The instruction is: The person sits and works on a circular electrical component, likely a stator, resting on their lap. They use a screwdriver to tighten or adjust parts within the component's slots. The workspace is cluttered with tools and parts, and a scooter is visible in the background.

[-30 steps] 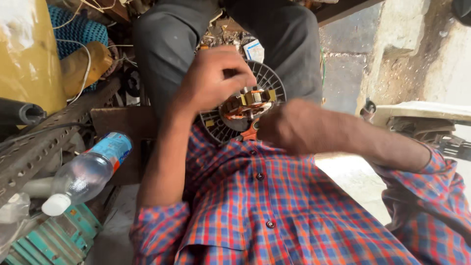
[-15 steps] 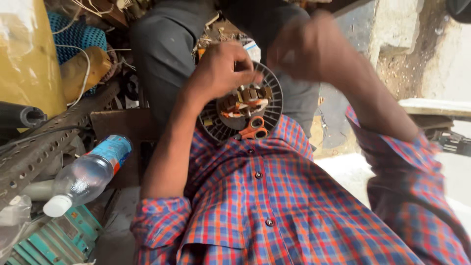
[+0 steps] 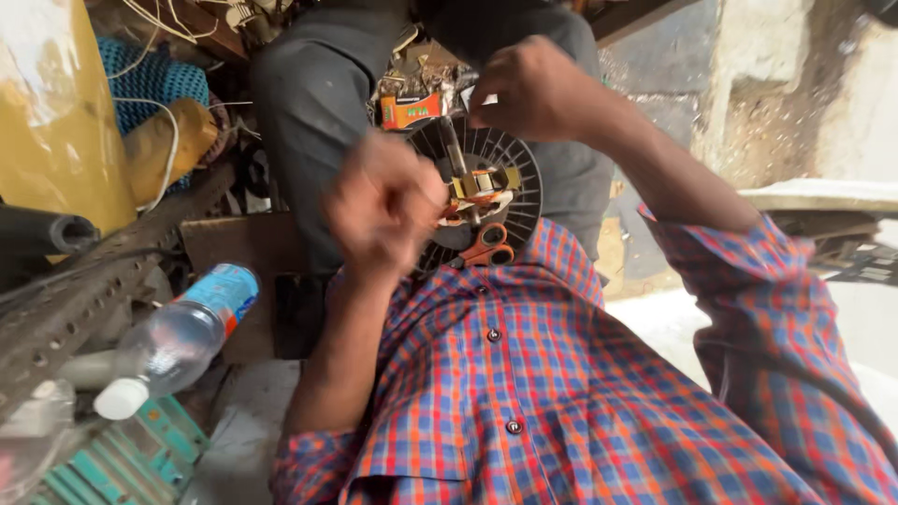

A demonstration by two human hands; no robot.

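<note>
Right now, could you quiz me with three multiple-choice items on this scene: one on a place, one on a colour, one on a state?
1. Where does the plastic bottle lie?
A. Lower left
B. Upper right
C. On the person's lap

2. What colour are the handles of the scissors?
A. Green
B. Orange
C. White

3. How is the bottle lying?
A. Upright
B. On its side, capped
C. Crushed flat

Answers: 1 A, it lies beside the metal rail. 2 B, orange loops show below the finned disc. 3 B, its white cap points down-left.
</note>
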